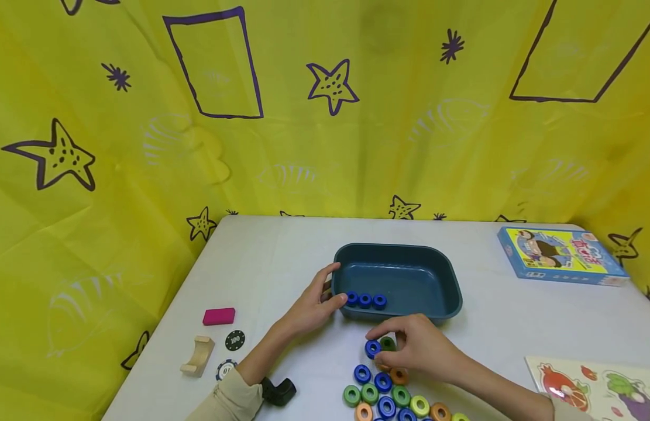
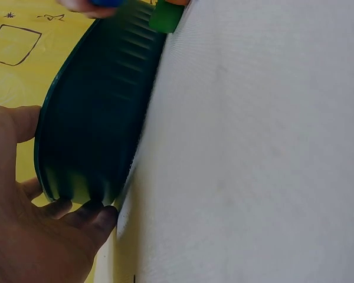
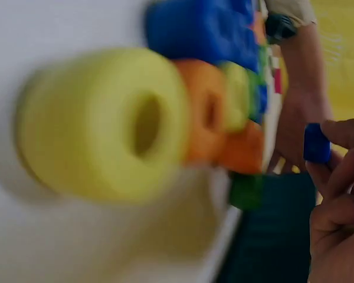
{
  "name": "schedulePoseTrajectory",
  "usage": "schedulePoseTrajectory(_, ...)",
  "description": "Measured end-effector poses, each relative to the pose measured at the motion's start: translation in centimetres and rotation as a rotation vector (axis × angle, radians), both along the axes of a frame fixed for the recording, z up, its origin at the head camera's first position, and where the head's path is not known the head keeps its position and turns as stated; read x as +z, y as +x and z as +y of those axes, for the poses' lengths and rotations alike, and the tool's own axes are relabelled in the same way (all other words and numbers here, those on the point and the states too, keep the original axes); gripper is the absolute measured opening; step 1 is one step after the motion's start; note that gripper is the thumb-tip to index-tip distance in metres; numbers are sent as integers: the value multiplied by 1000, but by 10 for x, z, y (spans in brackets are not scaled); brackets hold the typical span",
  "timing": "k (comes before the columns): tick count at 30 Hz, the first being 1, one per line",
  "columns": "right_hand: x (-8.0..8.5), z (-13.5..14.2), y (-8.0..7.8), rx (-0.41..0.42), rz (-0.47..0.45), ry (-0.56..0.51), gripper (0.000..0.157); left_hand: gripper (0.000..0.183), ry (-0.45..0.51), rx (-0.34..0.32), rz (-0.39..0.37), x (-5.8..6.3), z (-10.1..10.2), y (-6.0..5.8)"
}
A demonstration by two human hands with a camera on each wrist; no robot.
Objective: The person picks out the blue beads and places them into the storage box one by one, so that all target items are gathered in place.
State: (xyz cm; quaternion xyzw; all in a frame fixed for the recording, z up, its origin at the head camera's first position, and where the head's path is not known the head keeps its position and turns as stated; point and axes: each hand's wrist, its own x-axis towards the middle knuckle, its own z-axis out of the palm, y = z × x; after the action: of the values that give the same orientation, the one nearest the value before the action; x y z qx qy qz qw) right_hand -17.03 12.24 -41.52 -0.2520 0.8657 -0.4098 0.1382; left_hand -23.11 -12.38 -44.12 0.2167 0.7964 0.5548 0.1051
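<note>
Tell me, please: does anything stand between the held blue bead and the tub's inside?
Only the tub's near wall visibly stands between: the right hand holds the blue bead outside it. The left hand grips the tub's left end, off the path.

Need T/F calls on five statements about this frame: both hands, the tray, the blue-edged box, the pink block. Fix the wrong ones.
1. The left hand grips the tray at its left end. True.
2. The right hand pinches a blue ring. True.
3. The tray is empty. False: three blue rings sit in it.
4. The blue-edged box lies to the left of the tray. False: it lies to the right.
5. The pink block lies to the left of the tray. True.
</note>
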Motion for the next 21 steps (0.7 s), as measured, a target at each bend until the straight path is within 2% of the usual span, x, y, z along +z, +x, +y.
schedulePoseTrajectory(3, 17, 10, -9, 4, 42, -23, 25, 67, -16, 12, 5, -11, -1, -6)
schedulePoseTrajectory(8, 31, 31, -42, 58, 103, -55, 26, 67, -27, 27, 6, -16, -3, -8)
schedulePoseTrajectory(14, 18, 49, -89, 168, 72, -18, 27, 65, -18, 21, 5, -14, -3, -6)
schedulePoseTrajectory(15, 15, 51, -95, 185, 65, -11, 27, 66, -12, 16, -2, -9, -3, -4)
schedulePoseTrajectory(16, 11, 52, -100, 201, 59, -5, 28, 65, -8, 9, -6, -5, -2, -2)
schedulePoseTrajectory(21, 2, 54, -117, 244, 9, 37, 27, 66, -21, 20, -9, -4, -1, -1)
